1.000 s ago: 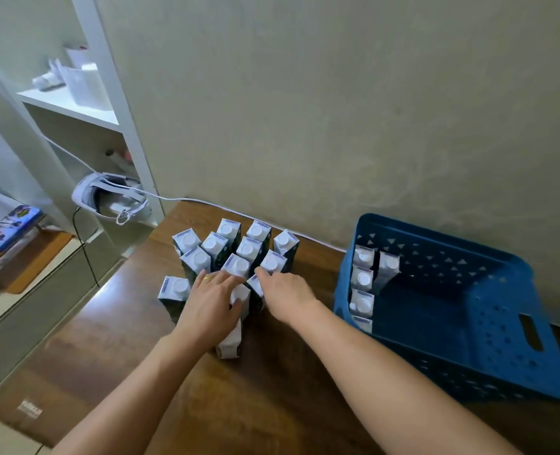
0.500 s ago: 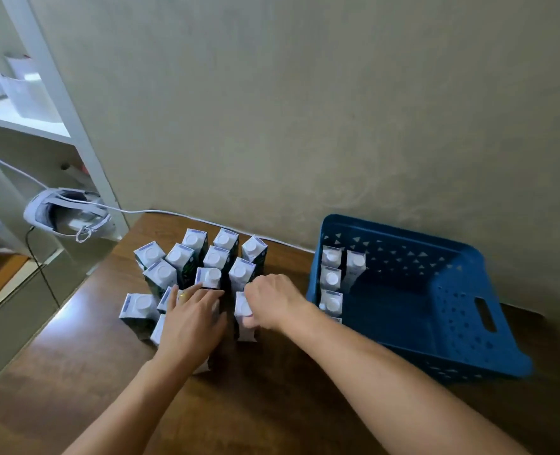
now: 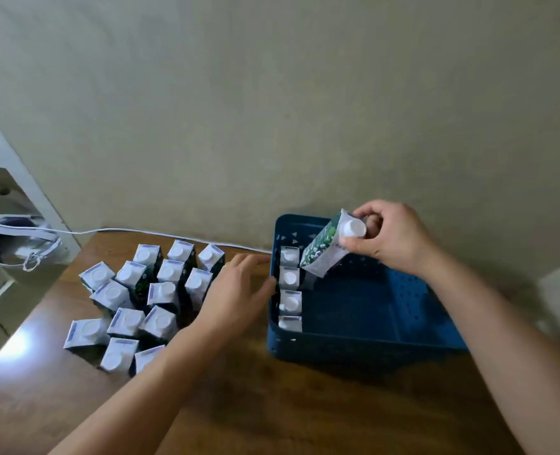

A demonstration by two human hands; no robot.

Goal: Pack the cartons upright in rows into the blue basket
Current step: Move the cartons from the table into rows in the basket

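The blue basket (image 3: 364,348) stands on the brown table at the right. Several white-topped cartons (image 3: 290,280) stand upright in a row along its left wall. My right hand (image 3: 392,239) grips the top of a green-and-white carton (image 3: 324,252), tilted over the basket's far left part. Between the carton cluster and the basket, my left hand (image 3: 235,292) holds nothing, fingers straight, fingertips at the basket's left wall. Several cartons (image 3: 147,295) stand clustered on the table at the left.
A white cable (image 3: 140,230) runs along the wall behind the cartons. A white headset (image 3: 15,243) lies at the far left beside a white shelf unit (image 3: 19,169). The wall rises just behind the basket.
My right hand has lifted one carton from the cluster and carried it right, over the basket. My left hand has left the cluster and moved right to the basket's wall.
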